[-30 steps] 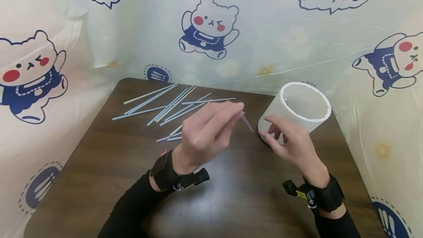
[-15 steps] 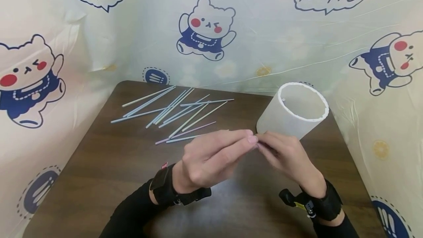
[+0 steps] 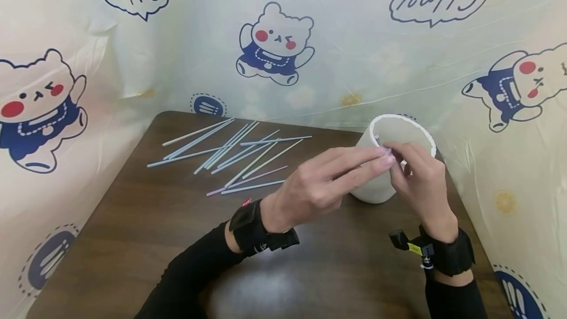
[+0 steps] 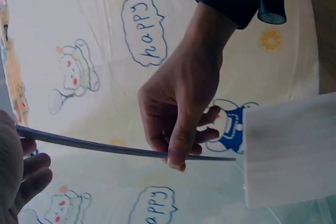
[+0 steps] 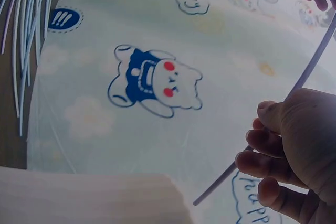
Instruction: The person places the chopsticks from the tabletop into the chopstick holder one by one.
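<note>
My left hand and right hand meet in front of the rim of a white cylindrical container. Between them runs a thin purple stick, which the head view mostly hides. In the left wrist view the stick goes from the left fingers at the edge to the right hand, whose thumb and fingers pinch it. Its free tip is just short of the container. The right wrist view shows the stick slanting past the right fingers, tip above the container's pale side.
Several thin blue, pale green and purple sticks lie loosely crossed on the back left of the brown table. A printed cloth with bear drawings hangs behind and along both sides.
Both hands have come together on the purple stick, then moved right and up to the container's rim. A second ago only the left hand held the stick, the right being beside the container.
</note>
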Motion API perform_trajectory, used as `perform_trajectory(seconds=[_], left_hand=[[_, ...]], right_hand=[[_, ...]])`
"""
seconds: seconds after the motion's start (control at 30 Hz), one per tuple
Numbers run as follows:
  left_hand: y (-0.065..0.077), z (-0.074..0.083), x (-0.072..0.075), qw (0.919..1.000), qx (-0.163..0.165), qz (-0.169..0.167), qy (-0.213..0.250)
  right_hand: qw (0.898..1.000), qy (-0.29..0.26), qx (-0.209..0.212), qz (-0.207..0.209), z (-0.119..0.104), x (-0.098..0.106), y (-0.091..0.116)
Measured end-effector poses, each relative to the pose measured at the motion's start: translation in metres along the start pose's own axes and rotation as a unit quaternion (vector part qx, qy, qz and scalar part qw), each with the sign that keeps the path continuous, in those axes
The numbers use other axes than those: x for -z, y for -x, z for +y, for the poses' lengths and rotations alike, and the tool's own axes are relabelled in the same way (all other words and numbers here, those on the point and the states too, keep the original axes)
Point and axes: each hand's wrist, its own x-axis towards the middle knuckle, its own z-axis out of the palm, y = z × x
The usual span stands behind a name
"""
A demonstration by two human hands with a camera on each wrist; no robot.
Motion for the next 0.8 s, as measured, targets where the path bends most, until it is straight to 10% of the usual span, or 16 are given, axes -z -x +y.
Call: perform_trajectory(seconds=[0.43,0.8], left_hand=[[0.029,-0.016,-0.057,0.9642,0.103,-0.238,0.057],[0.042,-0.015,-0.061,0.9546,0.117,-0.271,0.039]], right_hand=[[0.999,-0.002,-0.034,-0.023,0.014,-0.01,0.008],[0.997,0.008,-0.066,-0.035,0.018,-0.008,0.012]])
